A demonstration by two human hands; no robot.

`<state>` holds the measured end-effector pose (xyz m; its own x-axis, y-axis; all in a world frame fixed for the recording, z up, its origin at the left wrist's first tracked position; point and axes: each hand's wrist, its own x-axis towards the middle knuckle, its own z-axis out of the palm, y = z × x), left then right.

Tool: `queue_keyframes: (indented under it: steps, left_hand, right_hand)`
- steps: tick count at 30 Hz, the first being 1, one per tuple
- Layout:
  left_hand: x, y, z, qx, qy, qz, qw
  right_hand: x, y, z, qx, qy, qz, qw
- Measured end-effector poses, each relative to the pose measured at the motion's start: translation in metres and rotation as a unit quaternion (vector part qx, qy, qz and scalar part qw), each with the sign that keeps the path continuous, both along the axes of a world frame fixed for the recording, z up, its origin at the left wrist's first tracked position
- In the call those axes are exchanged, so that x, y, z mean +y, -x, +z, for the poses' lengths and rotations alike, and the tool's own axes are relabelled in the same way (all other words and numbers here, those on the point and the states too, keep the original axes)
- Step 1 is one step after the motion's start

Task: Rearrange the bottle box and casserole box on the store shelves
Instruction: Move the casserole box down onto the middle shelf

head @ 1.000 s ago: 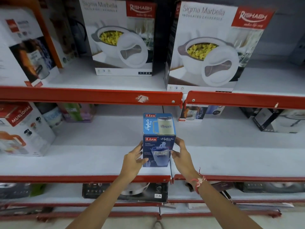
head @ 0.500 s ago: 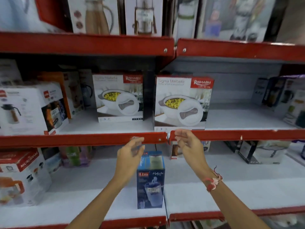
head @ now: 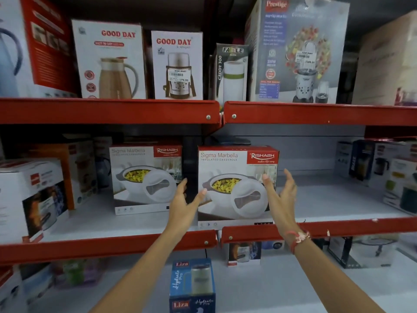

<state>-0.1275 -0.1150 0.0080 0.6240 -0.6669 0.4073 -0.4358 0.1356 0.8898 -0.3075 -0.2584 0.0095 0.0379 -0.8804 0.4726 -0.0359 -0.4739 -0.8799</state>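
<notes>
A white casserole box (head: 234, 184) with a red corner label stands at the front of the middle shelf (head: 108, 246). My left hand (head: 184, 205) is open at its left edge, my right hand (head: 281, 195) is open at its right edge; neither grips it. A second, identical casserole box (head: 144, 177) stands further back to the left. The blue bottle box (head: 193, 286) stands upright on the lower shelf, below my arms, untouched.
Flask and jug boxes (head: 108, 62) and a tall blender box (head: 295, 50) line the top shelf. A white and orange appliance box (head: 31, 199) stands at the middle left, dark flask boxes (head: 381, 168) at the right. Bare shelf surface lies right of the casserole box.
Both hands let go of the blue bottle box on the lower shelf and rose to either side of the front casserole box. The view tilted upward.
</notes>
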Motion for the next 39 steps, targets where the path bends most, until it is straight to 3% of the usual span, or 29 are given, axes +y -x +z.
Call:
queue_keyframes:
  steps: [6,18,30,39]
  left_hand:
    - [-0.026,0.014,-0.006,0.005,-0.036,-0.061,0.997]
    - [0.021,0.021,0.008,-0.057,0.034,-0.026,0.997]
    - [0.170,0.053,0.024,-0.045,0.072,-0.031,0.996]
    - [0.213,0.049,0.023,-0.050,0.079,-0.015,0.996]
  right_hand:
    - [-0.021,-0.004,-0.010,-0.011,-0.046,0.169,0.984]
    - [0.031,0.025,0.026,-0.014,0.038,0.155,0.987]
    - [0.164,0.088,0.042,-0.004,0.034,0.191,0.981]
    - [0.202,0.083,0.038,-0.008,0.031,0.218,0.975]
